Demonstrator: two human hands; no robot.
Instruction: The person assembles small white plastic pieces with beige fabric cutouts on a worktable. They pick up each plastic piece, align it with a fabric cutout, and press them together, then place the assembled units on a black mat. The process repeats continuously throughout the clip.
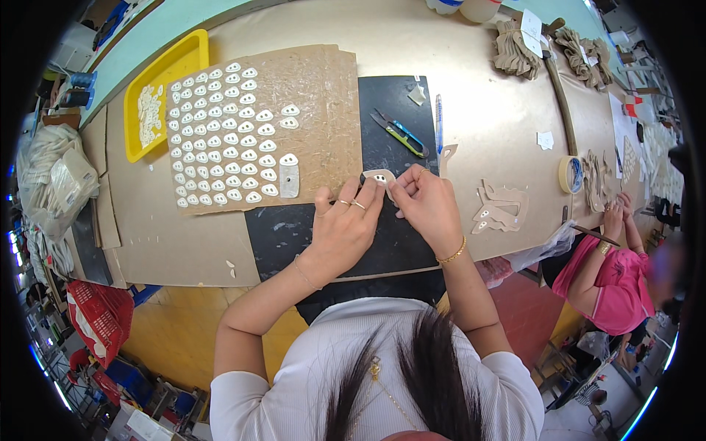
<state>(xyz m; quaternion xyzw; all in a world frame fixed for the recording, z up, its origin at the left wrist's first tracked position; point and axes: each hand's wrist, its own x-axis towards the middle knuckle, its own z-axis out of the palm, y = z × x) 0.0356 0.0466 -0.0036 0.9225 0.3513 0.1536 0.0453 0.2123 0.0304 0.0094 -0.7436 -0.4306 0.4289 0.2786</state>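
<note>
A small white, rounded-triangular piece (380, 176) with two holes sits near the middle of the view, pinched between both hands above a black mat (309, 228) on the worktop (471, 51). The left hand (344, 224) lies at about seven o'clock from the piece, its fingers curled closed so that the tips grip the piece's lower left edge; rings show on two fingers. The right hand (426, 202) lies at about four o'clock from the piece, its fingertips closed on the right edge.

At ten o'clock from the hands a brown cardboard sheet (323, 95) carries neat rows of matching white pieces (220, 140). Beyond it, at the same bearing, a yellow tray (184, 55) holds a loose heap of more.

At twelve o'clock from the hands, green-handled snips (399, 132) rest on the mat, with a blue pen (439, 121) just beside them. At three o'clock, tan cut-out shapes (500, 206) lie on the worktop, and farther out a roll of tape (571, 174).

At the right edge another person in a pink top (610, 283) works with both hands at the same worktop.
</note>
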